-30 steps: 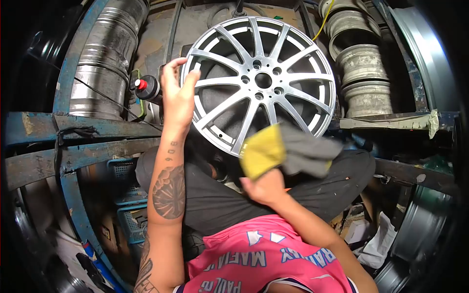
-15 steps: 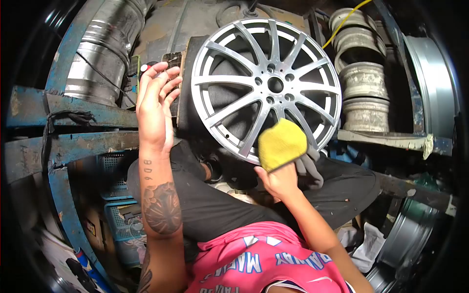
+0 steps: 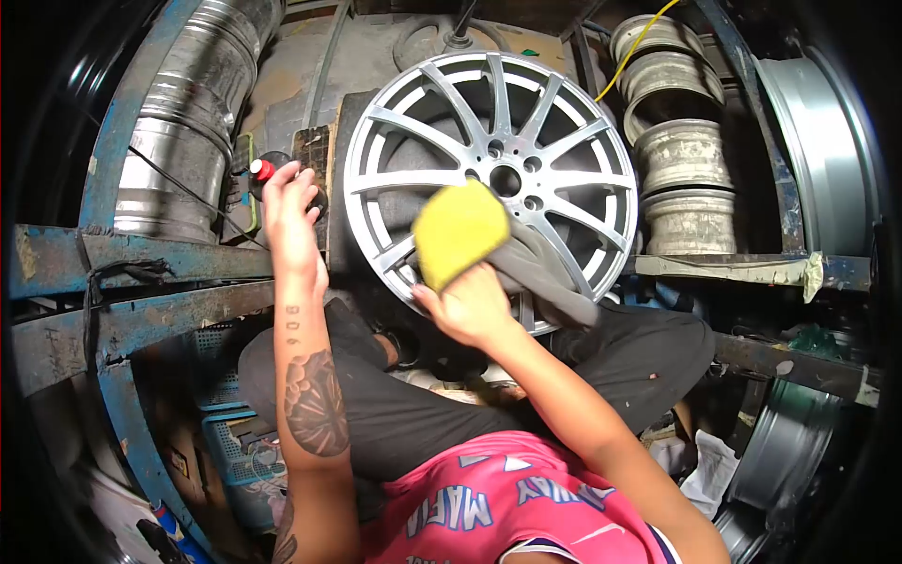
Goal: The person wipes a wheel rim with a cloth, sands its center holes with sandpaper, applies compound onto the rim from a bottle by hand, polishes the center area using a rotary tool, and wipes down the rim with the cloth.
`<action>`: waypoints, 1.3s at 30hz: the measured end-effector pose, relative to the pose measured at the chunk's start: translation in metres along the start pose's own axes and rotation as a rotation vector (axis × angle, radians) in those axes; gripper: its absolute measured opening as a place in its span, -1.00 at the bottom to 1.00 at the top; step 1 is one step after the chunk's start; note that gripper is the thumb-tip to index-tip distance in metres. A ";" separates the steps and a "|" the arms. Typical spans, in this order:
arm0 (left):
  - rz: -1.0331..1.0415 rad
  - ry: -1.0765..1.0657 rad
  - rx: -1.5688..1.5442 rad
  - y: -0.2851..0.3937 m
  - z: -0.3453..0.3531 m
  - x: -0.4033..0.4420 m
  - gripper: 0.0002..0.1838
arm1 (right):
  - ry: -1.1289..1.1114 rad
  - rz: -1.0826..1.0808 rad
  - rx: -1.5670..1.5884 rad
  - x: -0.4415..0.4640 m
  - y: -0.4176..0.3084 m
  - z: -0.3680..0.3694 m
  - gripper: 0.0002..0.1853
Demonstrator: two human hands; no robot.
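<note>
A silver multi-spoke alloy wheel rim (image 3: 564, 179) lies face up before my crossed legs. My right hand (image 3: 470, 305) is over its lower left spokes with a yellow and grey cloth (image 3: 460, 230); the cloth covers the fingers, and its grey part trails right across the lower spokes. My left hand (image 3: 293, 221) is raised left of the rim, fingers loosely curled and slightly apart. Right behind those fingers stands a dark bottle with a red cap (image 3: 265, 169), partly hidden by them. Whether they touch it I cannot tell.
Bare metal rims (image 3: 174, 141) are stacked at the left, and several dull rims (image 3: 686, 155) at the right. Blue worn metal frames (image 3: 188, 254) flank me. A yellow cable (image 3: 639, 42) hangs at the upper right. Blue plastic baskets (image 3: 235, 442) sit lower left.
My right hand has moved the cloth up and left across the rim, and more grey fabric shows. My left hand has dropped slightly with its fingers more curled; the bottle shows more. The view has shifted.
</note>
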State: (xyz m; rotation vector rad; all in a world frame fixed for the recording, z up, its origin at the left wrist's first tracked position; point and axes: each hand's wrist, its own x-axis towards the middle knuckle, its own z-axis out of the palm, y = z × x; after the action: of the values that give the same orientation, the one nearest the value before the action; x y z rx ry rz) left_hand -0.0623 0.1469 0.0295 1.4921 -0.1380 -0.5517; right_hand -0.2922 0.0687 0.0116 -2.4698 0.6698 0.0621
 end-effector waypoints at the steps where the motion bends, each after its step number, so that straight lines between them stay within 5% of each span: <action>1: 0.024 -0.049 0.088 -0.005 0.009 0.001 -0.48 | 0.218 -0.095 0.041 0.016 0.001 0.012 -0.50; 6: 0.068 -0.213 0.435 0.007 0.022 0.000 -0.18 | 0.112 0.242 -0.046 -0.011 0.023 -0.012 -0.43; 8: 0.269 -0.252 0.618 0.015 0.022 -0.007 -0.13 | 0.274 0.024 -0.136 -0.025 0.033 -0.017 -0.45; 10: 0.286 -0.244 0.500 0.017 0.034 -0.008 -0.12 | 0.218 0.153 -0.138 -0.005 0.018 -0.015 -0.48; 13: 0.224 -0.309 0.570 0.016 0.045 -0.003 -0.15 | 0.186 0.052 -0.054 0.025 0.020 -0.010 -0.53; 16: 0.255 -0.319 0.541 0.022 0.042 -0.002 -0.14 | 0.033 0.330 -0.044 -0.002 0.023 -0.037 -0.52; 18: 0.246 -0.285 0.463 0.022 0.042 0.002 -0.14 | 0.337 0.067 -0.083 -0.010 0.046 -0.015 -0.46; 24: 0.383 -0.362 0.730 -0.001 0.056 -0.011 -0.20 | -0.024 0.319 -0.013 0.033 0.023 -0.032 -0.47; 28: 0.355 -0.280 0.702 0.015 0.045 -0.007 -0.27 | 0.407 0.076 -0.136 0.008 0.031 -0.027 -0.41; 30: 0.379 -0.251 0.666 0.008 0.050 -0.005 -0.33 | -0.088 0.369 -0.094 0.036 0.011 -0.027 -0.43; 32: 0.368 -0.293 0.609 -0.007 0.057 -0.004 -0.33 | 0.102 0.230 0.019 0.055 0.016 -0.010 -0.46; 33: 0.369 -0.305 0.614 -0.005 0.054 -0.005 -0.33 | 0.379 0.085 0.013 0.050 0.031 0.004 -0.47; 34: 0.360 -0.333 0.619 -0.005 0.048 -0.007 -0.32 | 0.029 0.366 -0.034 0.036 0.035 -0.016 -0.47; 39: 0.295 -0.235 0.595 0.011 0.019 0.000 -0.39 | 0.295 0.485 -0.227 -0.043 0.070 -0.054 -0.50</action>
State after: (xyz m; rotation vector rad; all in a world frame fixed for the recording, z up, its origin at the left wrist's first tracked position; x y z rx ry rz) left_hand -0.0674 0.1300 0.0417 1.9299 -0.7465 -0.4622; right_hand -0.3689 0.0092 0.0283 -2.4930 1.4506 -0.0455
